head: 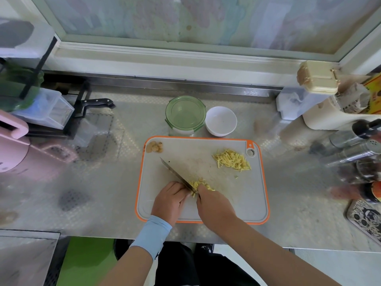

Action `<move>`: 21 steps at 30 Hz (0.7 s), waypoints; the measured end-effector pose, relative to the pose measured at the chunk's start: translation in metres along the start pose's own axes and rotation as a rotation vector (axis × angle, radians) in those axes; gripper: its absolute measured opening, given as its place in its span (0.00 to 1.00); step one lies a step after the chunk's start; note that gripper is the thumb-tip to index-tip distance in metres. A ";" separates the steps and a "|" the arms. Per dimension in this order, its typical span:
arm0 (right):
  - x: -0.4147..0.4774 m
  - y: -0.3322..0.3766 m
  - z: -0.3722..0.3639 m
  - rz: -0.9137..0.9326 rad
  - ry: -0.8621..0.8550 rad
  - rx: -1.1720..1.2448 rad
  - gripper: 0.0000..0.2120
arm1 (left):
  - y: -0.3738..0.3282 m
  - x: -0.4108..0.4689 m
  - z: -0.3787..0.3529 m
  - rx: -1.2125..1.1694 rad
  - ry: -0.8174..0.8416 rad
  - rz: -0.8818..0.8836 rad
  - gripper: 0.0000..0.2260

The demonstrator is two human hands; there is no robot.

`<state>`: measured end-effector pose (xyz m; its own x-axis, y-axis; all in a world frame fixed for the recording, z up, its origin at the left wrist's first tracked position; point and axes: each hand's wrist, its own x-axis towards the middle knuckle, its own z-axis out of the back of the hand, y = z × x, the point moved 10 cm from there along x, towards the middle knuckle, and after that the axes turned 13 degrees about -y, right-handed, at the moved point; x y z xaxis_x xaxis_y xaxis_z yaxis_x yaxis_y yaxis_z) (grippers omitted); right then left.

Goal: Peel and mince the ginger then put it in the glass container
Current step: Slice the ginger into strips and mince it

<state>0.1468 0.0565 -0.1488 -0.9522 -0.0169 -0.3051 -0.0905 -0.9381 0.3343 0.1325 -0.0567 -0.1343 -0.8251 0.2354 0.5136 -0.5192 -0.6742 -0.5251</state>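
The right hand (214,205) curls round the knife (177,176) handle (itself hidden), with the blade slanted over a small ginger heap (201,183) at the board's (206,159) front, seemingly to chop the strips finer. A second pile (232,161) waits far right, and the lidded jar (185,114) stands just behind. The left hand's (170,200) fingers bend against the blade's flat — whether they pin ginger or merely steady it, I cannot tell.

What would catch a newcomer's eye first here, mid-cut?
The hands at the near middle of the orange-rimmed cutting board: the right hand grips a knife slanting through ginger strips, which the left hand holds with curled fingers by the blade. Next, the bright yellow pile of cut ginger at the board's far right, and behind the board the green-lidded glass container beside a white bowl.
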 end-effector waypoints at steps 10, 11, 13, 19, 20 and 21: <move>-0.031 -0.016 0.006 0.012 -0.022 -0.086 0.09 | -0.004 0.001 0.003 0.006 -0.001 -0.018 0.05; -0.033 -0.017 0.005 0.010 -0.022 -0.089 0.10 | -0.003 0.001 0.003 0.003 -0.002 -0.016 0.05; -0.033 -0.019 0.003 -0.003 -0.020 -0.087 0.10 | -0.002 0.001 0.003 -0.002 -0.011 -0.003 0.05; -0.027 -0.017 -0.004 -0.006 0.005 -0.095 0.09 | -0.002 0.002 0.003 -0.021 -0.016 0.009 0.06; -0.025 -0.016 -0.005 -0.007 0.008 -0.092 0.08 | -0.001 0.001 0.001 -0.022 -0.008 0.015 0.07; -0.022 -0.014 -0.007 -0.007 0.009 -0.082 0.07 | 0.001 0.001 0.000 -0.021 0.001 0.023 0.07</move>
<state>0.1708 0.0680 -0.1529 -0.9491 -0.0132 -0.3148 -0.0721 -0.9635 0.2578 0.1313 -0.0570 -0.1349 -0.8371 0.2203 0.5007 -0.5045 -0.6647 -0.5510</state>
